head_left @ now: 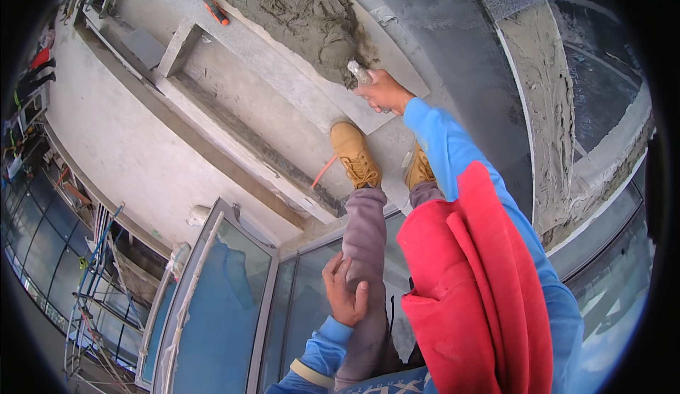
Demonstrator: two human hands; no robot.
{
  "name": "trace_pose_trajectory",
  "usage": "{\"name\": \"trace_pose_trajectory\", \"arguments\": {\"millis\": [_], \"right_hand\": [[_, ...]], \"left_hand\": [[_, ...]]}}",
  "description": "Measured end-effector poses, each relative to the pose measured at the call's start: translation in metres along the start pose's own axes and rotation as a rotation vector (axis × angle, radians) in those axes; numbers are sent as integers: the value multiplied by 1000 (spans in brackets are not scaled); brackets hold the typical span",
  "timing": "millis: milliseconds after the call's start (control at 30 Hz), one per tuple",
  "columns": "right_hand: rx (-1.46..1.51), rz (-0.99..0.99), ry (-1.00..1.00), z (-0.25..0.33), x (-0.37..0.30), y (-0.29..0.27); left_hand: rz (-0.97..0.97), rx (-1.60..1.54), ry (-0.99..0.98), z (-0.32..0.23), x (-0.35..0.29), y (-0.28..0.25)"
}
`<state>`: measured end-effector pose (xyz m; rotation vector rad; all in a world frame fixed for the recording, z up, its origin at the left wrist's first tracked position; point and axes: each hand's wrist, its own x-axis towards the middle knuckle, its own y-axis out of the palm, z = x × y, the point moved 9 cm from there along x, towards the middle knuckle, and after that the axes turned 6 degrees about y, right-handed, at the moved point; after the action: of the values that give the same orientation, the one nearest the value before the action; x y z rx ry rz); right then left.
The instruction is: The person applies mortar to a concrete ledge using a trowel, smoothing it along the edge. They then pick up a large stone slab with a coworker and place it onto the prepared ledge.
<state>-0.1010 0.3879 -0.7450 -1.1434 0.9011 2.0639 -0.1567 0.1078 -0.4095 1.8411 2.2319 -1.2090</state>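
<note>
My right hand is closed around the mortar-smeared handle of what looks like a trowel, at the near edge of a heap of wet grey mortar. Its blade cannot be made out. The mortar lies spread on a pale board. Beyond my boots, a second trowel with an orange and black handle rests at the heap's far left. My left hand holds nothing; its fingers are apart and loosely curled beside my left knee.
Dark grey slabs and a strip of combed mortar lie to the right. A recessed concrete channel runs along the left. Glazed window frames stand near left, scaffolding beyond. Red cloth hangs before me.
</note>
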Motion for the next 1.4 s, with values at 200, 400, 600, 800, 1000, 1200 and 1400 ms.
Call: {"name": "trace_pose_trajectory", "arguments": {"millis": [200,400,600,800,1000,1200,1400], "right_hand": [[-81,1,-103,53,-106,41],[-97,-84,-273,90,-289,54],[90,-253,-347,69,-496,26],[421,-589,-226,-45,-655,-36],[825,-864,-298,-164,-756,-113],[668,-1417,-262,-261,-779,-223],[489,-1726,88,-304,-705,-343]], "left_hand": [[34,-26,-4,12,-6,0],[48,-25,-54,32,11,-41],[156,252,187,7,22,-129],[285,513,29,17,-9,-168],[391,557,7,-10,-45,-115],[487,323,5,-85,-67,-30],[527,332,23,-130,-65,10]]}}
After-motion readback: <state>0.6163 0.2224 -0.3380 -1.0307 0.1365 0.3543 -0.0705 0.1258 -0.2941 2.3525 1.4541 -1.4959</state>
